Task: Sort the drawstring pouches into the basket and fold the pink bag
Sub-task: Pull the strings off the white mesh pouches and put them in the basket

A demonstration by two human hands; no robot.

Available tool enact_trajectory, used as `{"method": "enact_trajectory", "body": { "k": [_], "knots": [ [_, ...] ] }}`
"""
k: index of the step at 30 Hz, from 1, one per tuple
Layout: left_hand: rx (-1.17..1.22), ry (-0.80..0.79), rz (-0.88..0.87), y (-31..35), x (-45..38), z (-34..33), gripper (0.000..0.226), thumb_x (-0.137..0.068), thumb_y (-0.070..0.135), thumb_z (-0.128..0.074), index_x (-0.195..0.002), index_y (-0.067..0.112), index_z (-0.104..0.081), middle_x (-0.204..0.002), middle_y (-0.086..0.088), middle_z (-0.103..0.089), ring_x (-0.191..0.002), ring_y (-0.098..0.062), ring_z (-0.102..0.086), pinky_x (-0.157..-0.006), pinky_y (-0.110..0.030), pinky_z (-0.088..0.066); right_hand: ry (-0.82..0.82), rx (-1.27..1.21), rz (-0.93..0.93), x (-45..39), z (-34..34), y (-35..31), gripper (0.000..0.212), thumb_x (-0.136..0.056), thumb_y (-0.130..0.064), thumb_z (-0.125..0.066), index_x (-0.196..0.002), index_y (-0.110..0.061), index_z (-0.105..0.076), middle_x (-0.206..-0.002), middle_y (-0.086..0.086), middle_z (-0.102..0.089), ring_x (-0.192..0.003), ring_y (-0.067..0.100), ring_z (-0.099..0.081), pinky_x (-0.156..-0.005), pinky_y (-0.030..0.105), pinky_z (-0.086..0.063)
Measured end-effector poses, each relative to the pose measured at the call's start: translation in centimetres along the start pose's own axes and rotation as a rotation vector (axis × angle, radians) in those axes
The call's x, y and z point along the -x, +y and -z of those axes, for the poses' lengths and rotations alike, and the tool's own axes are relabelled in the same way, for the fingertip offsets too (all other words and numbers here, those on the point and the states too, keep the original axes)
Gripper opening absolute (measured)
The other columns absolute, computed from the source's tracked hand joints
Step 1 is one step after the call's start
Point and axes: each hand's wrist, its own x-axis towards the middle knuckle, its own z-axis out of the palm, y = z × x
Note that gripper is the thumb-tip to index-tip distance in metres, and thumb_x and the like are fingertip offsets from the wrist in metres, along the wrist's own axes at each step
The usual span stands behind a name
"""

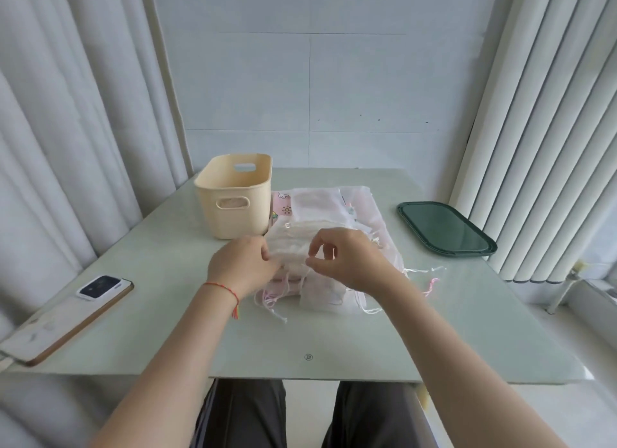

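Both hands, left and right, pinch the pouches.

A pale green table stands against a light panelled wall at twelve o'clock. White curtains hang at nine o'clock and white vertical blinds at three o'clock, in soft, even daylight.

Bright daylight, soft shadows (edges bowed), slightly blurry

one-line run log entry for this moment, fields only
stage: sorting | left hand: on pouch stack | right hand: pinching at stack | basket: left of stack
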Motion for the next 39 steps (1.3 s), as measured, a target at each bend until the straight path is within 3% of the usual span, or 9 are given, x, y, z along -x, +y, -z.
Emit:
{"method": "enact_trajectory", "body": {
  "k": [4, 11, 15, 18, 24, 28, 32, 37, 39],
  "knots": [
    [0.032, -0.318, 0.022, -2.5, 0.8, -1.7, 0.054, -0.071, 0.056, -0.073, -0.109, 0.023, -0.052, -0.105, 0.006, -0.055, -0.105, -0.021, -0.053, -0.081, -0.032, -0.044, -0.22, 0.515, -0.008, 0.1, -3.1, -0.3, 0.064, -0.067, -0.051, -0.08, -0.117, -0.024, -0.049, -0.11, 0.0, -0.045, -0.103, 0.019, -0.043, -0.085, 0.036, -0.039],
    [0.186, -0.085, -0.037, -2.6, 2.1, -3.6, 0.034, -0.075, 0.043, -0.077, -0.1, 0.025, -0.061, -0.09, 0.01, -0.054, -0.091, -0.019, -0.054, -0.077, -0.031, -0.045, -0.126, 0.373, -0.026, 0.7, -3.0, 1.3, 0.045, -0.081, -0.027, -0.064, -0.12, -0.018, -0.041, -0.108, 0.004, -0.056, -0.096, 0.029, -0.056, -0.074, 0.035, -0.047],
    [0.247, 0.323, -0.31, -0.7, 2.8, -3.9, 0.018, -0.072, 0.04, -0.069, -0.078, 0.024, -0.063, -0.082, 0.006, -0.053, -0.08, -0.017, -0.053, -0.069, -0.028, -0.042, -0.045, 0.082, -0.117, 1.8, -1.6, 2.5, 0.04, -0.081, -0.026, -0.069, -0.109, -0.018, -0.042, -0.101, -0.003, -0.06, -0.089, 0.021, -0.059, -0.074, 0.032, -0.047],
    [0.31, 0.094, -0.254, 2.3, 3.0, -4.0, 0.038, -0.088, 0.037, -0.058, -0.055, 0.018, -0.052, -0.056, 0.003, -0.05, -0.061, -0.017, -0.05, -0.057, -0.031, -0.04, 0.056, 0.044, -0.064, 2.8, -1.8, 3.4, 0.029, -0.08, -0.026, -0.071, -0.098, -0.017, -0.051, -0.099, -0.005, -0.058, -0.086, 0.014, -0.055, -0.067, 0.026, -0.043],
    [0.432, -0.064, -0.031, 3.7, 2.0, -5.8, 0.026, -0.09, 0.028, -0.05, -0.074, 0.015, -0.066, -0.07, -0.001, -0.068, -0.074, -0.025, -0.064, -0.072, -0.04, -0.052, 0.296, 0.392, 0.186, 4.4, -3.4, 4.4, 0.016, -0.07, -0.03, -0.074, -0.079, -0.02, -0.064, -0.089, -0.002, -0.051, -0.081, 0.021, -0.051, -0.066, 0.026, -0.031],
    [0.634, -0.214, 0.078, 4.0, 2.4, -5.7, 0.023, -0.075, 0.048, -0.06, -0.091, 0.032, -0.055, -0.083, 0.006, -0.07, -0.075, -0.021, -0.069, -0.076, -0.037, -0.055, 0.103, 0.157, 0.093, 5.4, -3.2, 3.2, 0.009, -0.075, -0.029, -0.071, -0.076, -0.022, -0.065, -0.072, -0.011, -0.049, -0.066, 0.01, -0.047, -0.062, 0.03, -0.041],
    [0.733, -0.258, 0.095, 4.0, 3.0, -5.7, 0.03, -0.078, 0.009, -0.074, -0.094, 0.025, -0.054, -0.076, 0.005, -0.068, -0.073, -0.021, -0.067, -0.068, -0.032, -0.052, -0.116, -0.043, 0.055, 6.0, -1.9, 2.1, 0.016, -0.077, -0.035, -0.077, -0.072, -0.022, -0.069, -0.065, -0.008, -0.061, -0.061, 0.007, -0.054, -0.062, 0.023, -0.046],
    [0.83, -0.396, -0.007, 4.1, 3.3, -4.0, 0.029, -0.077, 0.005, -0.08, -0.095, 0.02, -0.064, -0.069, 0.005, -0.068, -0.061, 0.0, -0.063, -0.059, -0.019, -0.048, 0.266, -0.149, -0.049, 5.0, 0.4, 2.4, 0.004, -0.084, -0.023, -0.068, -0.08, -0.022, -0.068, -0.081, -0.01, -0.063, -0.073, 0.005, -0.058, -0.068, 0.019, -0.046],
    [0.868, -0.371, -0.064, 4.4, 3.1, -3.0, 0.026, -0.077, 0.007, -0.08, -0.093, 0.023, -0.067, -0.075, 0.004, -0.073, -0.068, -0.003, -0.066, -0.067, -0.02, -0.051, 0.174, -0.227, -0.081, 4.6, 1.1, 2.4, 0.012, -0.085, -0.019, -0.064, -0.094, -0.025, -0.069, -0.097, -0.012, -0.065, -0.09, 0.002, -0.061, -0.079, 0.018, -0.047]
  ]
}}
